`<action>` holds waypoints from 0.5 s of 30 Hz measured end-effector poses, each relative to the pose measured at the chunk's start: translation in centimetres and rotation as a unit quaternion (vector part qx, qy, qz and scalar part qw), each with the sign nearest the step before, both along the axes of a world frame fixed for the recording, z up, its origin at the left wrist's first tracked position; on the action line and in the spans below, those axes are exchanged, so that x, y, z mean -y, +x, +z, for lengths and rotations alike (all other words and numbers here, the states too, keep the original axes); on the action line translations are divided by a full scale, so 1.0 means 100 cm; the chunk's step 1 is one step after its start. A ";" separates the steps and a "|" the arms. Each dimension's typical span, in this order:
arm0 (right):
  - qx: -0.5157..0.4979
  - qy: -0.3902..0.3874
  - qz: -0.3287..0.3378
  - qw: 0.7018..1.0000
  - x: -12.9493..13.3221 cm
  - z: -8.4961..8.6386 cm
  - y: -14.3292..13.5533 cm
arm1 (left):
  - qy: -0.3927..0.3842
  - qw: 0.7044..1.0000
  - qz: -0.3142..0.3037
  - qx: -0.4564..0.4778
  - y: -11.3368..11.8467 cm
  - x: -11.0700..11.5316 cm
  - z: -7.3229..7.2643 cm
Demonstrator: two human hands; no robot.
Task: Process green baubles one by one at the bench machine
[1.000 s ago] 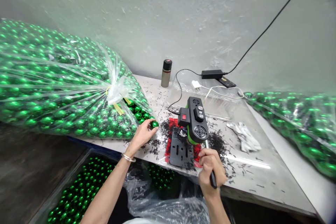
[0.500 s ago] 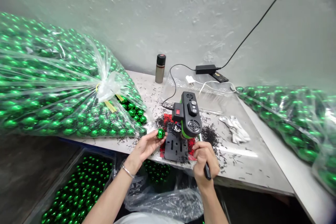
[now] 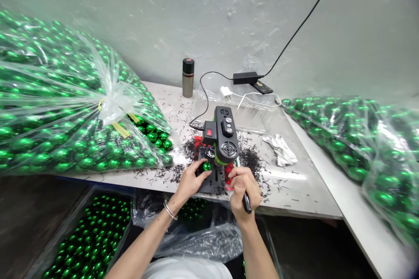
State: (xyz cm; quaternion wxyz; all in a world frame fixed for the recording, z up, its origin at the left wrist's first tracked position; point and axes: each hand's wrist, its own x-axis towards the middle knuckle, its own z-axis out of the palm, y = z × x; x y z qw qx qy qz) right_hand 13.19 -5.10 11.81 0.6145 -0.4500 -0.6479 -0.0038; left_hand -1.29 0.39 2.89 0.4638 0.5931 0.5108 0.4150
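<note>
Between the thumb and fingers of my left hand [image 3: 192,179] is a shiny green ball [image 3: 207,166], held over the black slotted base plate of a small bench drill press [image 3: 225,135]. The ball is close to the underside of the machine's black head, near a round metal part [image 3: 210,152]. My right hand [image 3: 245,192] is wrapped around a lever with a black handle [image 3: 246,203] at the machine's right side. Red material [image 3: 228,173] shows under and beside the base plate.
Big clear bags of green balls lie at the left [image 3: 59,109] and right [image 3: 347,139]. Black shavings [image 3: 250,159] litter the table around the machine. White gloves [image 3: 280,150], a bottle [image 3: 188,77] and a power adapter [image 3: 245,78] lie behind. Below the table, a lined bin [image 3: 91,231] holds green balls.
My left hand has carried the green ball right, from beside the base plate to over it under the machine's head. My right hand stays on the lever. The view has shifted slightly.
</note>
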 end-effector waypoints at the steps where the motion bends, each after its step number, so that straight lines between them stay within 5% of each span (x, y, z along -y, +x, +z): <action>1: -0.002 0.001 0.000 1.000 0.000 -0.001 0.000 | 0.018 1.000 -0.001 -0.024 0.001 0.001 0.000; 15: 0.011 0.007 -0.006 1.000 0.001 -0.005 0.001 | 0.186 0.975 -0.017 -0.121 0.010 0.000 -0.014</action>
